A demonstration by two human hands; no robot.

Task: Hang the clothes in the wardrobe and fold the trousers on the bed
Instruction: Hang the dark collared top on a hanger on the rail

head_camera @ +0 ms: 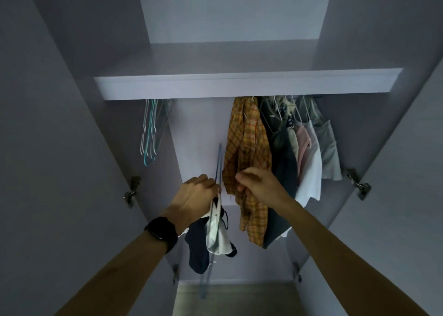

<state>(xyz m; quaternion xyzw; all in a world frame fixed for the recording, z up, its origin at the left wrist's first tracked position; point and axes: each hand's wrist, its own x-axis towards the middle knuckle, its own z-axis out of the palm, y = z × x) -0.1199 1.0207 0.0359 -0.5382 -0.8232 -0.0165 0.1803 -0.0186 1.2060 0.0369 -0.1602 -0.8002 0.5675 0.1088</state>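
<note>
From the head view, looking up into the open wardrobe (263, 52), the hanging step is in hand. The left hand (196, 193), with a dark watch (161, 230) on its wrist, is closed around the top of a blue hanger (218, 164) that carries a navy and white garment (211, 236), which dangles below the fist in front of the wardrobe's back wall. The right hand (259, 187) pinches the lower edge of an orange plaid shirt (247, 152) already hung beneath the shelf (239, 84), at the left end of a row of hung clothes (302, 138) crowded toward the shelf's right end. A bunch of empty hangers (152, 128) hangs under the shelf's left end, with free space between it and the shirt. The rail itself is hidden behind the shelf's front edge. Judging from this, the next move calls for raising the hanger's hook up into that gap and over the rail, probably by feel. No trousers or bed are in view.
</note>
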